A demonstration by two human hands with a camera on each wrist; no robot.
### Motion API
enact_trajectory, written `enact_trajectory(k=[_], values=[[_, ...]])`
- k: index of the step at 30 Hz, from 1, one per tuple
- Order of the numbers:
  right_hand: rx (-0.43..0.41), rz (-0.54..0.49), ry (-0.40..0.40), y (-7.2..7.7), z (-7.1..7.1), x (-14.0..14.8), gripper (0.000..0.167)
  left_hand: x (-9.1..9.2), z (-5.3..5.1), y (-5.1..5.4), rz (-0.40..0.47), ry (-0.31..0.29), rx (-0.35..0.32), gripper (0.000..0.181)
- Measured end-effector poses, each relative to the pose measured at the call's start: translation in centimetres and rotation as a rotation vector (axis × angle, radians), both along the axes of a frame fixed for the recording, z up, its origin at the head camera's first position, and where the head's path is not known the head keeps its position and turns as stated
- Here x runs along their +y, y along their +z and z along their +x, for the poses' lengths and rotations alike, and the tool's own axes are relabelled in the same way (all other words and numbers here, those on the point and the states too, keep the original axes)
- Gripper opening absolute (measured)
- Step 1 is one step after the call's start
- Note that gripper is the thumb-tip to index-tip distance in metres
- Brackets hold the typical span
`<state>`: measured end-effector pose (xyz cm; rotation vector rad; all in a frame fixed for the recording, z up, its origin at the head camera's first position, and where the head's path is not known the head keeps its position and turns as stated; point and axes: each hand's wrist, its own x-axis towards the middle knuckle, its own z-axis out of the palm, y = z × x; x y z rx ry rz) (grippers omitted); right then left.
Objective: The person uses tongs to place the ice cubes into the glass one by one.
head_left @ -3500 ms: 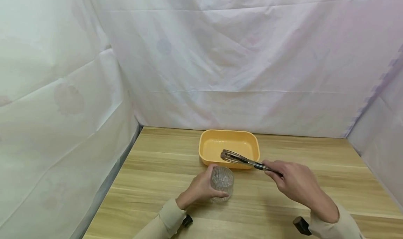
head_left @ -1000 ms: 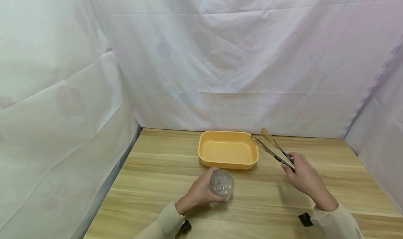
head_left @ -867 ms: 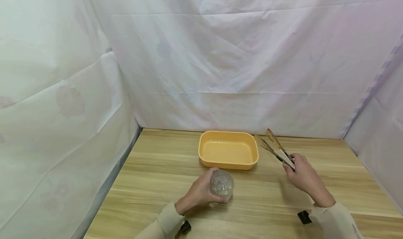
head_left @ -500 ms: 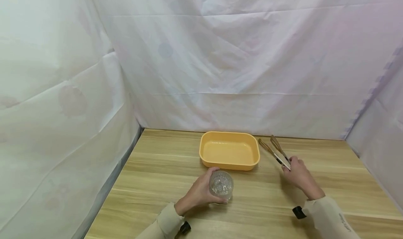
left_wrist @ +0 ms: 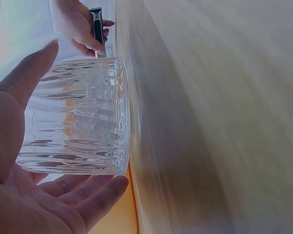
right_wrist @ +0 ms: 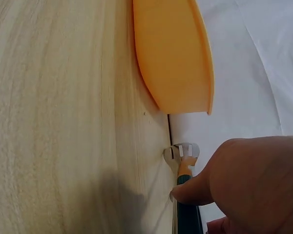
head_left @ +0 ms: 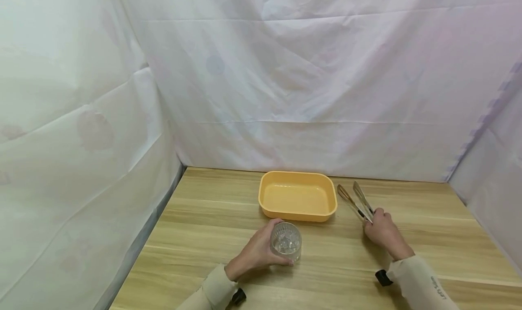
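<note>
A clear ribbed drinking glass (head_left: 286, 242) stands on the table in front of the yellow tray. My left hand (head_left: 257, 250) holds it from the left, thumb on the near side and fingers round the far side. Its inside looks glittery; I cannot tell what it holds. My right hand (head_left: 385, 232) grips metal tongs (head_left: 345, 195) with dark handle parts by their rear end, low over the table right of the tray. The two tong arms are spread apart, their slotted heads pointing to the back. In the right wrist view the thumb lies along the tongs' handle (right_wrist: 187, 209).
The yellow tray (head_left: 297, 216) sits near the table's back edge, with nothing seen inside. White cloth (head_left: 285, 74) hangs behind the wood-grain table (head_left: 212, 201) and on both sides.
My right hand has carried the tongs from above the tray to its right and lowered them toward the table; their arms have spread. My left hand and the glass have hardly moved.
</note>
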<state>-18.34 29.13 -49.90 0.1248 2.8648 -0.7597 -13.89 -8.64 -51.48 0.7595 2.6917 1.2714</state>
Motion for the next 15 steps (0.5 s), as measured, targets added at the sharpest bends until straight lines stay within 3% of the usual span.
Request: enact_trajectory(k=[15], values=[[-0.08, -0.018, -0.017, -0.69, 0.61, -0.6, 0.038, -0.25, -0.09, -0.08, 0.026, 0.003, 0.001, 0.109]])
